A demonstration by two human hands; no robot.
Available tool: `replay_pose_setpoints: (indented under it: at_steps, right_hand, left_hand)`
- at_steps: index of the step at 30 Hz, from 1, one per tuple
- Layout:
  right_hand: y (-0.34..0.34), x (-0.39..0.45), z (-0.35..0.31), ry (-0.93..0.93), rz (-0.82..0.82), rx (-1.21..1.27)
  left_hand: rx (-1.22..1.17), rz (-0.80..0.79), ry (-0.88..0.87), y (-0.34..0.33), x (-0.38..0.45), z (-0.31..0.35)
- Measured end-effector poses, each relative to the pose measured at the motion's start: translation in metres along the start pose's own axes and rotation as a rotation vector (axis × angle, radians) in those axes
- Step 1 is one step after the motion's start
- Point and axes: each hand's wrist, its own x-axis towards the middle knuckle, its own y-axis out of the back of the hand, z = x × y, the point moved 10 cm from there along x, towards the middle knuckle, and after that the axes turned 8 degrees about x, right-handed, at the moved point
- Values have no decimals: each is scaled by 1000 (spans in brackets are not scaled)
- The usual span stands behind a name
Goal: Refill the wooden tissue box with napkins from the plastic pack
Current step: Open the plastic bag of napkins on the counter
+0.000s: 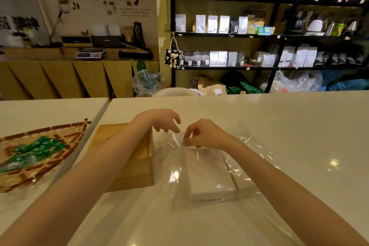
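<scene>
Lying flat on the pale counter (289, 126), the clear plastic pack (201, 168) holds a white stack of napkins (209, 173) and sits just below the frame's centre, toward 5 o'clock. Touching or nearly touching its left edge, at 9 o'clock from it, stands the wooden tissue box (129, 166), mostly crossed by the left forearm. The left hand (159, 119) hovers over the pack's far left corner at 11 o'clock, fingers loosely spread and curled downward, tips at or just above the film; whether it grips anything cannot be told. The right hand (203, 135) is at the pack's far edge, at 12 o'clock, thumb and forefinger pinched together on the plastic film there, the other fingers curled in. Loose film bunches up beyond that hand toward 1 o'clock. At 9 o'clock of the frame, on a separate adjoining surface, a woven basket (50, 170) holds green-wrapped sweets (38, 151), blurred.
</scene>
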Motion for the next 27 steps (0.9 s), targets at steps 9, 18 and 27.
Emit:
replay_pose_setpoints:
  at_steps: [9, 18, 27]
  right_hand:
    - [6, -7, -7, 81, 65, 72]
    - [19, -28, -23, 138, 123, 133]
    - [50, -87, -69, 238, 99, 187]
  left_hand:
    - [102, -3, 16, -2, 8, -17]
    - [134, 114, 8, 4, 9, -14]
    - [265, 355, 1, 23, -4, -1]
